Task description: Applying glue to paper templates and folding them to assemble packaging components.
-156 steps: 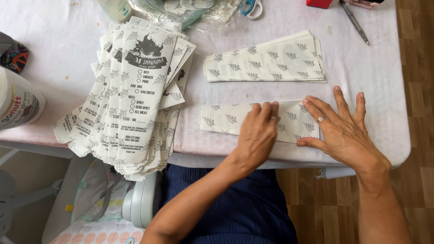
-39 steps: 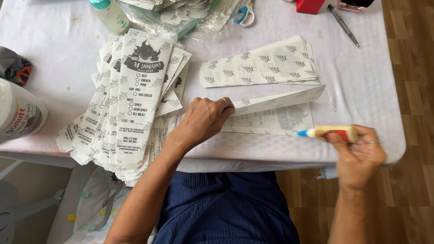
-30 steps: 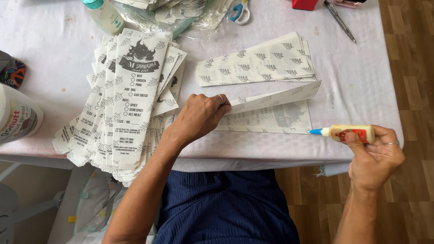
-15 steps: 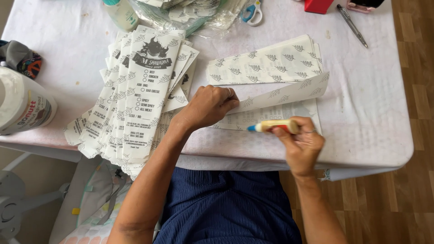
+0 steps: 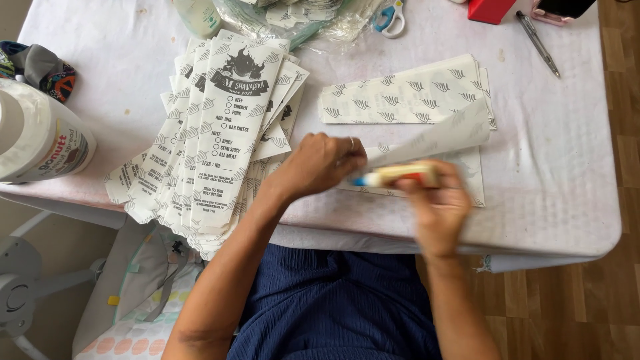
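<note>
The left hand is curled over the near-middle of the desk, its fingers pinching the left end of a paper flap and holding it lifted off the patterned sheet that lies beneath. The flap rises to the right, away from the hand. The right hand, blurred, is closed around a glue stick with a yellow body, a red band and a blue tip; the tip points left and sits just beside the left hand's fingertips, under the lifted flap. Whether the tip touches the paper cannot be told.

Just beyond, toward the far side, a pile of the same leaf-patterned sheets lies flat. To the left a tall fanned stack of printed paper bags reaches the near edge of the desk and hangs slightly over it. At the far left stands a white jar on its side, with a bundle of coloured cloth behind it. Along the far edge are blue-handled scissors, a clear plastic bag, a red box and a pen
</note>
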